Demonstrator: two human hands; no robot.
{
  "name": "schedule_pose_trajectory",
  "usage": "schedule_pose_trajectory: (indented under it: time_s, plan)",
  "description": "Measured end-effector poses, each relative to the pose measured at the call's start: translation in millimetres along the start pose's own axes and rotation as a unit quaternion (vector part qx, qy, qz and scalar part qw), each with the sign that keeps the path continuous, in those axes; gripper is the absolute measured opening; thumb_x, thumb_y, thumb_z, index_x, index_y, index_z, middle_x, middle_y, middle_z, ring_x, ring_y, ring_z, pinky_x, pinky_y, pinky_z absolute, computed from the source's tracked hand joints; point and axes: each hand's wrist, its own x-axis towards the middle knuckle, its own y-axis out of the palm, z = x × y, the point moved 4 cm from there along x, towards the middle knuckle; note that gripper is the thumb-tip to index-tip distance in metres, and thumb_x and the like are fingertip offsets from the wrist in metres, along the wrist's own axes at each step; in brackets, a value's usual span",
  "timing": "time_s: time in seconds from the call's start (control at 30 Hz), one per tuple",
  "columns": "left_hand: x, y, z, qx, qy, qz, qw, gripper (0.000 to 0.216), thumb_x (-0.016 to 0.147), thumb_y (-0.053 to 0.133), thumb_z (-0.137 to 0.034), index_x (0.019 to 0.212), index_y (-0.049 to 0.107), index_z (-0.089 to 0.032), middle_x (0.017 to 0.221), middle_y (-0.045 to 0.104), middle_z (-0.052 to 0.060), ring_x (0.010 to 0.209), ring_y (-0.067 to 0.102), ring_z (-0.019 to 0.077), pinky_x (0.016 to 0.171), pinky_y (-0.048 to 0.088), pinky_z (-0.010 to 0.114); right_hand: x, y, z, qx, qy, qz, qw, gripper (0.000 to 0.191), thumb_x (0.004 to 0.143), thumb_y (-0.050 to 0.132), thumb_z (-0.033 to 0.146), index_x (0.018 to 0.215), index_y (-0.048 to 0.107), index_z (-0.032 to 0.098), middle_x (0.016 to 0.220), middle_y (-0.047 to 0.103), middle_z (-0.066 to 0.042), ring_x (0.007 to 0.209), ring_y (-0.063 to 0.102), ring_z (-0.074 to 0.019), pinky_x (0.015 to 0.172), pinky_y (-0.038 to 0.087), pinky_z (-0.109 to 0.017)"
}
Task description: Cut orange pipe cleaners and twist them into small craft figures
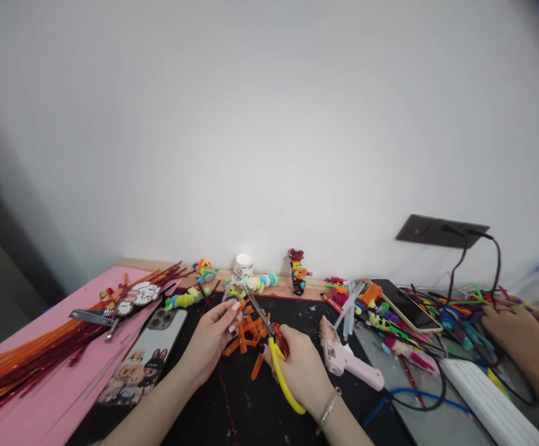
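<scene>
My right hand [297,365] is closed around a pair of scissors [281,378] with yellow and red handles. The metal blades point up and to the left, with their tips just beyond the fingers of my left hand [216,337]. That hand has its thumb and fingers pinched together; what lies between them is too small to make out. Short orange fuzzy pieces [248,334] are heaped on the black mat [269,415] between the hands. A thin dark red strand [225,396] trails down the mat below my left hand.
At left, orange and red pipe cleaners [41,347] lie on a pink sheet [88,291], beside a phone [146,359]. A paper cup [243,266] and a small figure [298,272] stand by the wall. A pink glue gun [348,359] lies right. Another person's hands [513,328] work far right.
</scene>
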Motion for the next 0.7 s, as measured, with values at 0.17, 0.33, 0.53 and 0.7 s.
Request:
schedule_pose_trajectory:
  time_s: [0.17,0.33,0.53,0.7]
  plan:
    - [-1.0,0.9,-2.9,0.017,0.011,0.002,1.000,0.032,0.070,0.078,-0.043,0.076,0.066,-0.014,0.066,0.053,-0.003,0.054,0.039,0.0067,0.057,0.038,0.020,-1.1,0.5,3.6,-0.008,0.005,0.005,1.000,0.025,0.075,0.063,0.030,0.063,0.043,0.022,0.064,0.053,0.003,0.057,0.046,-0.0134,0.053,0.026,-0.024]
    - [-1.7,2.2,-1.8,0.010,0.002,0.001,1.000,0.036,0.064,0.082,-0.043,0.071,0.063,-0.013,0.063,0.051,-0.004,0.052,0.035,0.0049,0.054,0.035,0.018,-1.6,1.1,3.0,-0.011,0.003,0.001,1.000,0.029,0.073,0.067,0.031,0.060,0.042,0.021,0.062,0.052,0.004,0.055,0.045,-0.0124,0.052,0.025,-0.024]
    - [-2.4,2.6,-2.1,0.019,0.004,-0.006,1.000,0.038,0.062,0.083,-0.044,0.071,0.063,-0.013,0.064,0.051,-0.004,0.053,0.035,0.0054,0.053,0.033,0.018,-1.9,1.5,2.6,-0.018,0.015,0.005,1.000,0.031,0.073,0.067,0.032,0.059,0.042,0.021,0.060,0.052,0.004,0.053,0.044,-0.0120,0.051,0.024,-0.023]
    - [-1.4,2.4,-2.2,0.031,0.006,-0.005,1.000,0.039,0.061,0.083,-0.045,0.071,0.063,-0.013,0.064,0.051,-0.004,0.053,0.035,0.0061,0.054,0.033,0.019,-1.8,1.1,3.1,-0.019,0.020,0.003,1.000,0.029,0.074,0.067,0.032,0.058,0.045,0.021,0.058,0.052,0.004,0.051,0.043,-0.0117,0.050,0.023,-0.023]
